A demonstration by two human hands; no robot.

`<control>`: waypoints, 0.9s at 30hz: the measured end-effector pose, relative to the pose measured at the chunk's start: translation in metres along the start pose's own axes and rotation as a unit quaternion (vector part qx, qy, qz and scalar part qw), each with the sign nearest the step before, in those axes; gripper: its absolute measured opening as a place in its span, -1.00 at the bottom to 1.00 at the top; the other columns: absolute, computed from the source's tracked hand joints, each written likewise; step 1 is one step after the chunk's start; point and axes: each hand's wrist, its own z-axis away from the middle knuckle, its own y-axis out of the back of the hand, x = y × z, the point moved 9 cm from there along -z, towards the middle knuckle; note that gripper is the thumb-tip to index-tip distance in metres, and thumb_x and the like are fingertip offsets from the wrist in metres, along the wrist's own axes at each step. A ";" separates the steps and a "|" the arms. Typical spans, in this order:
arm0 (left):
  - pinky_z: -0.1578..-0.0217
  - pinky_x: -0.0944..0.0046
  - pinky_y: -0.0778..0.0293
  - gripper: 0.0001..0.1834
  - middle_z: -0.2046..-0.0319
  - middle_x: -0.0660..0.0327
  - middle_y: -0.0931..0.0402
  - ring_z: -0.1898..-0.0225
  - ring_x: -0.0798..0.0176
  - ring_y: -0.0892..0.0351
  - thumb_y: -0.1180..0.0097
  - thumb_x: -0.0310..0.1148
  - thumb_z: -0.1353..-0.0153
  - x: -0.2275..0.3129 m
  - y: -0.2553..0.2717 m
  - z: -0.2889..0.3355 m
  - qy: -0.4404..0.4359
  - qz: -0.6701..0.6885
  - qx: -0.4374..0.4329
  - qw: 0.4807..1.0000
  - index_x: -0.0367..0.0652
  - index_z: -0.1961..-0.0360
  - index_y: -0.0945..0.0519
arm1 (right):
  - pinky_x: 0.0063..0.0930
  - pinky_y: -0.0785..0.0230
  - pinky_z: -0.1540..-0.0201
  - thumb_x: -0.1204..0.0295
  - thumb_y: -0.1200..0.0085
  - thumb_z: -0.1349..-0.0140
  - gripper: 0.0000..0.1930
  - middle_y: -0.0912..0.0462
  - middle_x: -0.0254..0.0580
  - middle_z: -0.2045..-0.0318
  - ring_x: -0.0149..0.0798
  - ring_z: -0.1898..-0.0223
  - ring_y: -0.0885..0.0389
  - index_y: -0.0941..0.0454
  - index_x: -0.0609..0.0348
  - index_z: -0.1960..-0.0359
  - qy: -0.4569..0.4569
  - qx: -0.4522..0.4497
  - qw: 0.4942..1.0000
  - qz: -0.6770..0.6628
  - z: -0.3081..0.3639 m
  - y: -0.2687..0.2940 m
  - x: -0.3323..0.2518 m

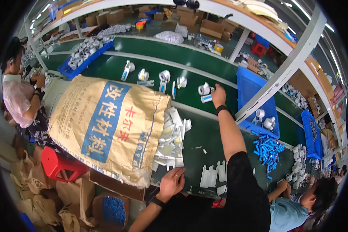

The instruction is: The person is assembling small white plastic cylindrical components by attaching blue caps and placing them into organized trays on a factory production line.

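Note:
On the green conveyor belt, my right hand (219, 96) is reached far out with its fingers closed at the side of a white plastic fitting (203, 89). This piece has a round collar, and a blue-and-white strip (206, 98) lies against it. Down at the near edge, my left hand (172, 183) rests with fingers loosely stretched toward a heap of white plastic brackets (170, 145); no object shows in it. The heap spills from the mouth of a large tan sack (69, 116). Several similar fittings (164, 76) stand in a row along the belt.
A blue tray (255, 83) with a few fittings sits at right, behind a white post (286, 62). Blue small parts (267, 151) lie in a pile nearby. White brackets (209, 176) lie before me. Co-workers sit at left and right; a red stool (60, 164) stands lower left.

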 end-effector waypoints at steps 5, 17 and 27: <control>0.21 0.12 -0.64 -0.71 0.19 0.13 -0.66 0.24 -0.01 -0.69 -0.23 -0.55 -0.08 -0.003 0.006 -0.006 0.001 -0.005 0.018 1.000 -0.13 0.13 -0.68 | -0.17 -0.54 0.03 0.43 -0.23 -0.21 -0.72 -0.69 0.03 0.12 0.10 0.05 -0.67 -0.62 0.23 0.05 0.125 -0.103 0.984 -0.070 0.069 0.047 -0.081; 0.10 0.16 -0.59 -0.77 0.14 0.05 -0.66 0.12 -0.03 -0.68 -0.13 -0.64 -0.16 -0.016 0.010 0.011 0.049 0.121 -0.031 0.991 -0.24 0.18 -0.70 | -0.17 -0.34 -0.24 0.31 -0.34 -0.14 -0.44 -0.48 0.00 -0.17 0.07 -0.15 -0.47 -0.51 0.15 -0.19 0.266 -0.293 0.888 -0.234 0.313 0.098 -0.202; -0.02 0.27 -0.59 -0.65 -0.09 0.01 -0.58 0.00 0.24 -0.64 -0.04 -0.37 -0.48 -0.034 0.011 0.049 0.352 0.483 -0.102 0.795 -0.32 -0.20 -0.51 | -0.36 -0.55 0.05 0.53 -0.24 -0.16 -0.79 -0.72 -0.14 0.01 -0.05 0.11 -0.71 -0.71 0.16 0.14 0.111 -0.260 0.882 -0.376 0.275 0.101 -0.182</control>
